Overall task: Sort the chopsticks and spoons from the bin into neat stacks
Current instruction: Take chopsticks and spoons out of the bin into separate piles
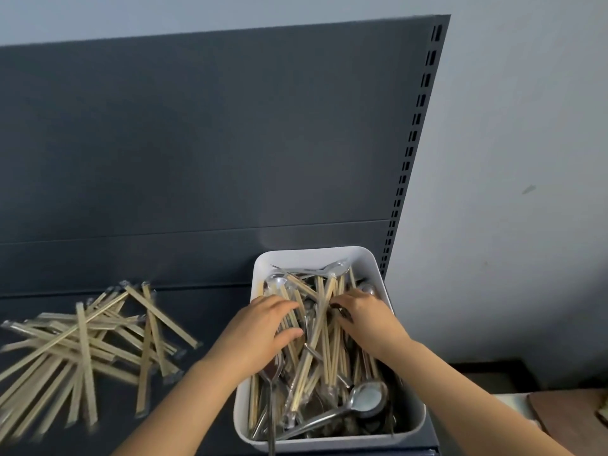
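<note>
A white bin stands on a dark shelf, full of wrapped wooden chopsticks mixed with metal spoons. Both hands are inside it. My left hand lies palm down on the left part of the heap, fingers curled over some chopsticks. On the right part, my right hand has its fingers dug in among chopsticks. Whether either hand grips any is not clear. A loose, crossed pile of wrapped chopsticks lies on the shelf to the left of the bin.
The dark shelf surface runs left from the bin, backed by a dark panel with a slotted upright at its right edge. A pale wall lies to the right. A lower surface with a brown board shows at bottom right.
</note>
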Demonstrator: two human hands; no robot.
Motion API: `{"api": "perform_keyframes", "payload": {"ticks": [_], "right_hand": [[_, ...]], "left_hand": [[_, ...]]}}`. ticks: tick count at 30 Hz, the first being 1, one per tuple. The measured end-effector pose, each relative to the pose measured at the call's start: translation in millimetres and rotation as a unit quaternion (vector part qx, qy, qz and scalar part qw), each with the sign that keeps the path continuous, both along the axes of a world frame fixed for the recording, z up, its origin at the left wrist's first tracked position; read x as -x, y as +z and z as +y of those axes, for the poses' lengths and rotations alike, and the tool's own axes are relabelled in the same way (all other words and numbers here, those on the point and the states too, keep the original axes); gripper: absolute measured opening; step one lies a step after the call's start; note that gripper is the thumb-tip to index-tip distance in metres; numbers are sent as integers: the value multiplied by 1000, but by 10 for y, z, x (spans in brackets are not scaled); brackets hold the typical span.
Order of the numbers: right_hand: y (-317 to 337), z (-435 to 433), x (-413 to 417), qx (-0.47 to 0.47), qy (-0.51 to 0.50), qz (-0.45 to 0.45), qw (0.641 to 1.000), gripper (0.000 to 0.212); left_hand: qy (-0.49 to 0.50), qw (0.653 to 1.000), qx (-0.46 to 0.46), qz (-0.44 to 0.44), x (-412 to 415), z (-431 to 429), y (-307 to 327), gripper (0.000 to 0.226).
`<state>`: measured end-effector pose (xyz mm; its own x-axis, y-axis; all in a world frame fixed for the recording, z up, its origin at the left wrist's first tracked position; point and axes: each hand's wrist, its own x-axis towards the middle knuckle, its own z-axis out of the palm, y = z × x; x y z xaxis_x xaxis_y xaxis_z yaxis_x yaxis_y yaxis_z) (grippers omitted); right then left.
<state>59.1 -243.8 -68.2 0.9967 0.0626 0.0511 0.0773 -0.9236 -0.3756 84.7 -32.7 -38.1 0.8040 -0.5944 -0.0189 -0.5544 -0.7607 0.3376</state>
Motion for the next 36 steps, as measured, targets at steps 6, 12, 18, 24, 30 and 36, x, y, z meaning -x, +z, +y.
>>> {"api": "perform_keyframes", "payload": {"ticks": [6,12,18,24,30,36], "right_hand": [[59,-77,-48,-78,-78,-37,993,11],[140,-71,-99,-186,-161,-55,968,5],[426,-36,-88,-259,-179,-73,946,17],[700,-48,4,-299,-193,-110,928,16],[846,-107,120,-343,-210,-155,902,13],[875,-119,226,-357,-217,-190,888,14]], "left_hand": [[9,999,32,-32,-170,-12,68,48],[27,995,48,-83,-372,0,63,41],[54,987,22,-152,-689,8,80,43],[45,991,43,-119,-774,-12,123,43],[-32,998,52,-6,-491,35,120,43],[-15,995,-25,95,-192,-90,-116,64]]}}
